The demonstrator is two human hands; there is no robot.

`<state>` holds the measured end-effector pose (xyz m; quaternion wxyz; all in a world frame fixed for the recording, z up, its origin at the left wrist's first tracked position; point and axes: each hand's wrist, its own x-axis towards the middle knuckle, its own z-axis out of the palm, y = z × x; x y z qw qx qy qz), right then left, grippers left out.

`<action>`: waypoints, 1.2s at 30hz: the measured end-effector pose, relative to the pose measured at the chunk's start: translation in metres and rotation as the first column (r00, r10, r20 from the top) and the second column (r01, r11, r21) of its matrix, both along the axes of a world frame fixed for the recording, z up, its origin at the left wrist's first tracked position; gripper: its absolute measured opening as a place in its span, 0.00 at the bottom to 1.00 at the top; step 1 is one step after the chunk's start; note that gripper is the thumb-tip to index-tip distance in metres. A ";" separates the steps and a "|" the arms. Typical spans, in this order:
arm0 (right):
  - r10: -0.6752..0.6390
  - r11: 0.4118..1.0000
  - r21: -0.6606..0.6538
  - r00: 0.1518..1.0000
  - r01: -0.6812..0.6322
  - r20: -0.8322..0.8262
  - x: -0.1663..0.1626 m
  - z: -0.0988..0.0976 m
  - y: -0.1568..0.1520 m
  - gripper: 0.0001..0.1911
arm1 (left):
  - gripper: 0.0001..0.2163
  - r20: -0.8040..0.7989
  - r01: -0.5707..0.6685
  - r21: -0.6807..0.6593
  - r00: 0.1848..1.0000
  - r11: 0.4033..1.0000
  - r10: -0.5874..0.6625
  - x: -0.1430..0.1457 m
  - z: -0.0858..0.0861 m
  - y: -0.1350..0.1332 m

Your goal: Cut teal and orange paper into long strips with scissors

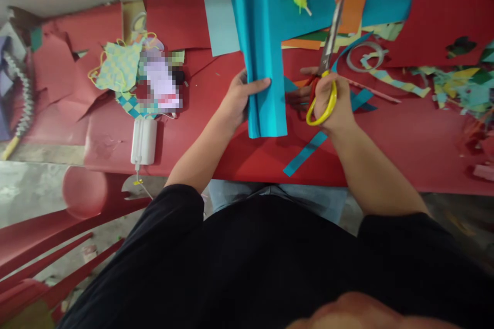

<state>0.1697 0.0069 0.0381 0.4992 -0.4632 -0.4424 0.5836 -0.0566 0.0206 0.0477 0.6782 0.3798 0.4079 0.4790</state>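
"Black shirt (270, 262) nearest us. Beyond it, from the left?"
"Left hand (238, 95), its grip clamped on a bright blue paper sheet (269, 56), thumb in front."
"How does the sheet look?"
"Creased lengthwise into raised ridges, held over the red counter (401, 136). Further right, the right hand (340, 100), grip closed round yellow-and-red-handled scissors (329, 50)."

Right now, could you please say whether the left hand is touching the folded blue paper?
Touching: the head view shows the left hand gripping the folded blue paper, thumb across its front.
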 end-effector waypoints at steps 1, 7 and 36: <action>0.030 0.999 -0.032 0.999 -0.031 -0.018 -0.004 0.000 -0.006 0.60 | 0.25 0.004 -0.077 0.019 0.997 0.997 0.077 -0.006 0.000 0.004; 0.389 0.917 -0.107 0.921 -0.385 0.017 -0.021 0.003 -0.053 0.44 | 0.11 0.116 -0.332 0.045 0.939 0.942 0.325 -0.049 0.005 0.032; 0.593 0.796 -0.104 0.802 -0.597 -0.069 -0.023 0.008 -0.052 0.43 | 0.53 -0.378 -0.246 0.127 0.884 0.961 0.276 -0.072 -0.019 0.061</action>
